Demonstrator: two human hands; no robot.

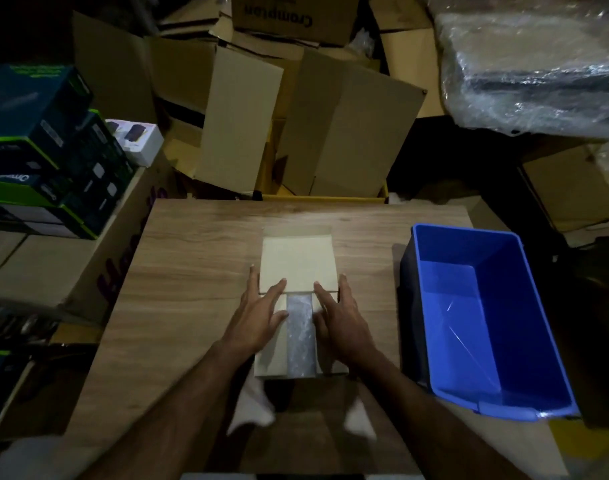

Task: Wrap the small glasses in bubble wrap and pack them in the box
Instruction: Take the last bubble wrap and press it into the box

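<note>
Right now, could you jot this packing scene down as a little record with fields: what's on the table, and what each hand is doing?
Surface: light wooden table
Box: small brown cardboard box, side flaps folded in, gap left between them
Contents: bubble wrap visible through the gap
Left hand: fingers flat, pressing left flap
Right hand: fingers flat, pressing right flap
Beside box: blue plastic bin, at right

A dim stockroom or packing area. Flattened and empty cardboard cartons [296, 109] pile up beyond the far edge of the wooden table [192, 271], boxed retail goods [43, 150] stack at its left, and a plastic-wrapped bundle [535, 67] sits past the far right corner.
</note>
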